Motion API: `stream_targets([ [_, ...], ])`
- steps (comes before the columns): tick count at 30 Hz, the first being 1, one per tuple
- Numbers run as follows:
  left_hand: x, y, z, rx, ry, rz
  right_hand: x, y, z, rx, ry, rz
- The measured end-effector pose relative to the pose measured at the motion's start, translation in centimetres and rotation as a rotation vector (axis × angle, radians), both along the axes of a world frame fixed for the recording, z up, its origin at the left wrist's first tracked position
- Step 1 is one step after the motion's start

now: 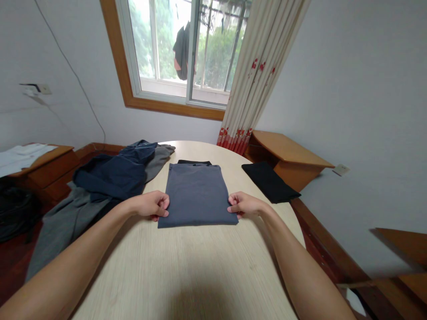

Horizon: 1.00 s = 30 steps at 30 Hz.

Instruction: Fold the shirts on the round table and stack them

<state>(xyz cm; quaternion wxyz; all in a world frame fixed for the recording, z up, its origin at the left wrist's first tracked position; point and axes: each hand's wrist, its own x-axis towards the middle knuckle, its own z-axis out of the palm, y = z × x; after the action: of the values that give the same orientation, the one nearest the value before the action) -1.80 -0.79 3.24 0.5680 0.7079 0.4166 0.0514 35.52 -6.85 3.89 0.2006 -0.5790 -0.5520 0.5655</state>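
Observation:
A dark blue-grey garment [198, 193], folded into a flat rectangle, lies on the light wooden table [196, 266]. Its exact kind does not show. My left hand [154, 205] pinches the left edge near the front corner, thumb on top. At the opposite edge my right hand [245, 204] grips the cloth the same way, fingers closed. Behind the far edge of the folded garment a strip of black cloth [194, 162] peeks out; the rest of it is hidden.
Loose navy and grey clothes [116, 173] are heaped along the table's left side, hanging over the edge. A folded black garment [268, 182] lies at the right edge. Beyond stand a wooden cabinet [290, 149], a curtain [256, 75] and a window [187, 53].

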Motion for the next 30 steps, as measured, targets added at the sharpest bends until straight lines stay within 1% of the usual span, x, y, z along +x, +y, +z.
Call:
stream_targets([
  [2, -0.3, -0.5, 0.6, -0.089, 0.048, -0.165, 0.4, -0.6, 0.8, -0.122, 0.002, 0.226],
  [4, -0.7, -0.9, 1.3, -0.247, 0.095, -0.344, 0.6, -1.1, 1.7, -0.269, 0.032, 0.425],
  [5, -0.9, -1.0, 1.6, -0.312, 0.103, -0.393, 0.8, -1.3, 2.0, -0.321, 0.046, 0.477],
  [6, -1.1, -1.0, 1.8, -0.351, 0.094, -0.395, 0.9, -1.4, 2.2, -0.349, 0.055, 0.491],
  [7, -1.2, -0.9, 1.9, -0.356, 0.066, -0.346, 1.1, -1.4, 2.2, -0.338, 0.062, 0.460],
  [8, -1.3, -0.7, 1.9, -0.331, 0.025, -0.257, 1.3, -1.2, 2.1, -0.298, 0.070, 0.393],
  [9, -1.2, -0.4, 1.8, -0.279, -0.023, -0.135, 1.5, -0.8, 1.7, -0.235, 0.082, 0.298],
  [12, -0.2, 1.1, 0.9, -0.043, -0.131, 0.245, 1.6, 0.7, 0.2, 0.013, 0.150, -0.066],
  [13, 0.3, 1.7, 0.5, 0.036, -0.153, 0.344, 1.5, 1.2, -0.4, 0.090, 0.172, -0.175],
  [15, 1.4, 2.7, -0.3, 0.163, -0.197, 0.480, 1.0, 2.3, -1.5, 0.208, 0.199, -0.329],
  [17, 2.4, 3.5, -1.0, 0.242, -0.215, 0.555, 0.3, 3.2, -2.4, 0.278, 0.200, -0.398],
  [19, 3.0, 4.0, -1.4, 0.289, -0.198, 0.583, -0.3, 3.8, -3.1, 0.314, 0.190, -0.414],
  [21, 3.2, 4.2, -1.7, 0.309, -0.185, 0.591, -0.8, 4.2, -3.7, 0.337, 0.179, -0.419],
  [24, 3.1, 4.2, -1.7, 0.308, -0.269, 0.620, -1.2, 4.5, -3.8, 0.398, 0.182, -0.445],
  [26, 3.0, 4.3, -1.5, 0.354, -0.368, 0.652, -1.4, 4.5, -3.4, 0.520, 0.151, -0.469],
  [28, 3.0, 4.6, -1.3, 0.449, -0.440, 0.672, -1.4, 4.7, -2.8, 0.696, 0.062, -0.490],
  [30, 3.0, 5.0, -1.3, 0.546, -0.438, 0.688, -1.4, 5.1, -2.4, 0.833, -0.042, -0.503],
])
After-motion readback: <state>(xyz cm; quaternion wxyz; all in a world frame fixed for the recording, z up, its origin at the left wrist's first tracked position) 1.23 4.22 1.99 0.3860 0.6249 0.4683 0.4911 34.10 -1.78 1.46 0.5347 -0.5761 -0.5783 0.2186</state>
